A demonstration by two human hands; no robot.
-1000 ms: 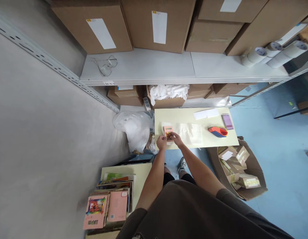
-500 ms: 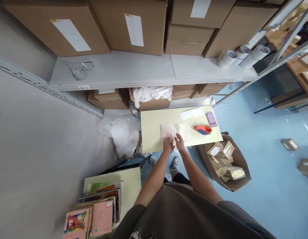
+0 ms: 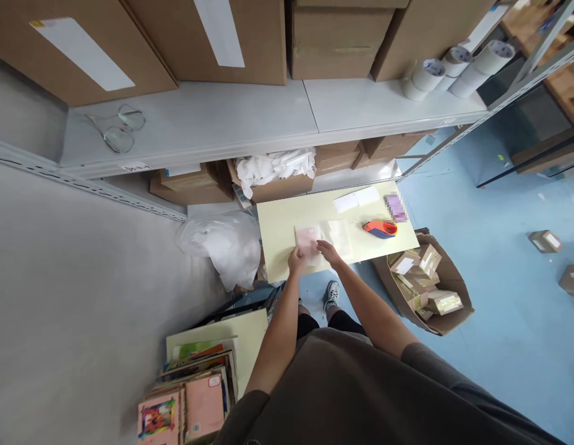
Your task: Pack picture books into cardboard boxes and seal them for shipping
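A thin pink booklet, seemingly in a clear sleeve or wrap, lies at the front middle of the pale yellow table. My left hand is closed at its lower left edge, thumb and fingers together. At its right edge, my right hand has its fingers stretched out over or against the cover. Just beyond the right hand lies a white printed sheet. An orange and blue tape dispenser rests farther right, beside a blurred purple item. A white paper strip lies near the back edge.
A shelf behind the table holds large cartons, eyeglasses and tape rolls. An open carton of small boxes stands at right. White plastic bags sit at left, above a stack of books.
My left hand has slid left off the booklet's cover to its lower left edge, uncovering the pink front. My right hand has moved slightly to the booklet's right edge. The view has shifted.
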